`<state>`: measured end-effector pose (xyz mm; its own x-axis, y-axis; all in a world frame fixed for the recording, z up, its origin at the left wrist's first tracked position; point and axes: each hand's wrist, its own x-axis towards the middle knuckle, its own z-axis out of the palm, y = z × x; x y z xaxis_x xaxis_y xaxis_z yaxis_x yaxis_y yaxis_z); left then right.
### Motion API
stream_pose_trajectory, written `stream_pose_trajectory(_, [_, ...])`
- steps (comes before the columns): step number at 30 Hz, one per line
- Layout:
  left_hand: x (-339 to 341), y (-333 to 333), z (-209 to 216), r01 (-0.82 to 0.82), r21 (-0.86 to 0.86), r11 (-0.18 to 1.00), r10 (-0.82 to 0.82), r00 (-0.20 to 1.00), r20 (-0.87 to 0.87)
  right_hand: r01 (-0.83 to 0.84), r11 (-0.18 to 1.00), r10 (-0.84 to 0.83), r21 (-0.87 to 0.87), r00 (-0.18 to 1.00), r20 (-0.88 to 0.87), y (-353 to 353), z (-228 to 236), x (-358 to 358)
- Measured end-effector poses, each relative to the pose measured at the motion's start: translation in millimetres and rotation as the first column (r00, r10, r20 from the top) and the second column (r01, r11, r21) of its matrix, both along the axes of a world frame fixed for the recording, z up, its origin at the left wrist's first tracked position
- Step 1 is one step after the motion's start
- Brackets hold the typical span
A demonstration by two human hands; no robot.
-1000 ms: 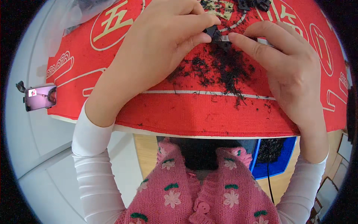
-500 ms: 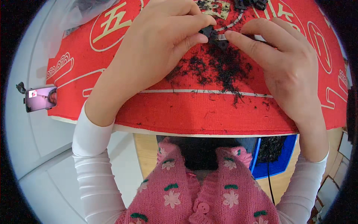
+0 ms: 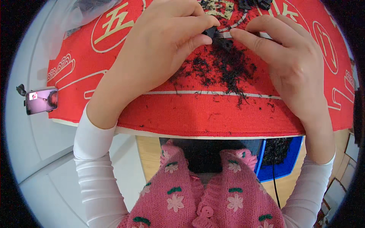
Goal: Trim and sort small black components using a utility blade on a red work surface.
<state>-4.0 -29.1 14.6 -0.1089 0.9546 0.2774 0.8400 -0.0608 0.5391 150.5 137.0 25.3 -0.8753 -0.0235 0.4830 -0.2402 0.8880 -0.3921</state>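
My left hand (image 3: 163, 41) pinches a small black piece (image 3: 210, 32) between thumb and fingertips, near the far middle of the red cloth (image 3: 182, 117). From the right, my right hand (image 3: 291, 57) is closed on a slim, flat, silvery tool (image 3: 225, 35). The tool's tip meets the black piece; its exact kind is hidden by my fingers. Just below the tip is another small dark piece (image 3: 227, 45). Black shavings (image 3: 232, 70) are strewn over the cloth beneath and between my hands.
More black pieces (image 3: 262, 3) lie at the far edge. A clear plastic bag (image 3: 81, 19) is at the far left. A lit phone (image 3: 42, 101) stands beyond the table's left edge. Below the table's near edge is a blue bin (image 3: 283, 171) with black scraps.
My right hand and the silvery tool have shifted very slightly upward, away from me. My left hand keeps its place on the black piece.
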Motion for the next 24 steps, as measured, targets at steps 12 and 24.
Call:
stream_pose_trajectory(12, [-0.5,1.3,-1.0,-0.010,-0.008,1.000,0.011,1.000,0.025,0.019,0.997,-0.017,0.072,0.999,-0.041,2.5,-0.3,-5.4])
stream_pose_trajectory(24, [-2.1,0.8,-0.9,-0.024,-0.015,1.000,0.025,0.999,0.043,0.039,0.989,-0.027,0.145,0.996,-0.088,-2.3,1.8,-10.6])
